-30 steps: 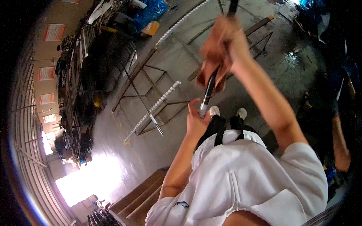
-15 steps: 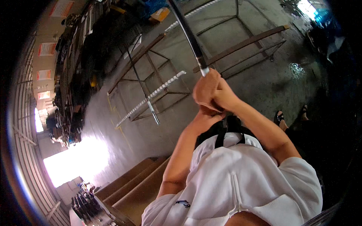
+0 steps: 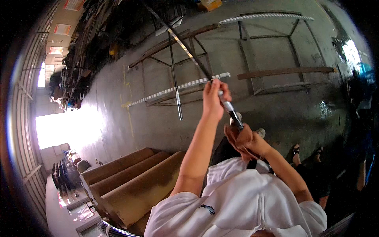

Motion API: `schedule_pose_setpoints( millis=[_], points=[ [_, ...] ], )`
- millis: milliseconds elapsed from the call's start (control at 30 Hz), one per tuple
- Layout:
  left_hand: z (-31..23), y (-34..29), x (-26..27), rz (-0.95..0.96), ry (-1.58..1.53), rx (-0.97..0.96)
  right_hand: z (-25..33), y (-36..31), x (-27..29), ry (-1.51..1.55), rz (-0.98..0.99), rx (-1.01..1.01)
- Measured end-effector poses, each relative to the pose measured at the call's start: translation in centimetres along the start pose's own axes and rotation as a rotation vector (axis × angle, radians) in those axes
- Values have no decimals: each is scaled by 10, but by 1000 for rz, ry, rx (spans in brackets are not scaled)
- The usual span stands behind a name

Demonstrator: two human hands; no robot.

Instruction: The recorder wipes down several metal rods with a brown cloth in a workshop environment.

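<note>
A long dark pole [image 3: 199, 65] with pale bands slants from the far left toward my body. My left hand [image 3: 214, 98] is closed around it, near a silvery section. Lower down, at the pole's near end, my right hand [image 3: 252, 140] is closed around it, with a brown piece that looks like cloth [image 3: 233, 136] between palm and pole. Part of the right fingers is hidden by that piece. A second, similar pole [image 3: 176, 89] lies apart across a metal rack [image 3: 158, 103], left of my hands.
Another metal rack [image 3: 288, 72] stands at the far right, its far bar wrapped in white. Brown padded rolls [image 3: 138, 189] sit at lower left, beside a bench [image 3: 65, 213]. Another person's sandalled feet [image 3: 296, 149] are at right. A yellow box [image 3: 211, 4] lies far off.
My hands have come apart along the pole: the left is now farther up it, the right nearer my body. The pole has shifted toward me, and the view has turned.
</note>
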State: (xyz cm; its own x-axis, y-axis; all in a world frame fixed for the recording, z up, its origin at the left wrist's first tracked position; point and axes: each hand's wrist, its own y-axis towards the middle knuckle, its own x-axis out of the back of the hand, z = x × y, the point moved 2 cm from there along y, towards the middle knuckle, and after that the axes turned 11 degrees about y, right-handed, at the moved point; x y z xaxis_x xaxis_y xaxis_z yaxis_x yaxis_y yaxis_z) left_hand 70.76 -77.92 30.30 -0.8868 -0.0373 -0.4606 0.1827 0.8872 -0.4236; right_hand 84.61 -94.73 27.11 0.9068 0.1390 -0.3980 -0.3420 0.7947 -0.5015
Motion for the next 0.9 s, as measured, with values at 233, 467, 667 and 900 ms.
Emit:
schedule_pose_setpoints(
  millis=[233,467,667,900],
  points=[
    [15,109,287,-714,1218,-235,-38,-5,32,407,-259,-423],
    [34,127,401,-814,1550,56,-53,17,18,796,-271,-260],
    [48,146,440,-783,1475,210,-26,38,-15,937,-371,-296],
    [44,155,425,-938,1809,255,24,45,-21,1176,-434,-179]
  ],
)
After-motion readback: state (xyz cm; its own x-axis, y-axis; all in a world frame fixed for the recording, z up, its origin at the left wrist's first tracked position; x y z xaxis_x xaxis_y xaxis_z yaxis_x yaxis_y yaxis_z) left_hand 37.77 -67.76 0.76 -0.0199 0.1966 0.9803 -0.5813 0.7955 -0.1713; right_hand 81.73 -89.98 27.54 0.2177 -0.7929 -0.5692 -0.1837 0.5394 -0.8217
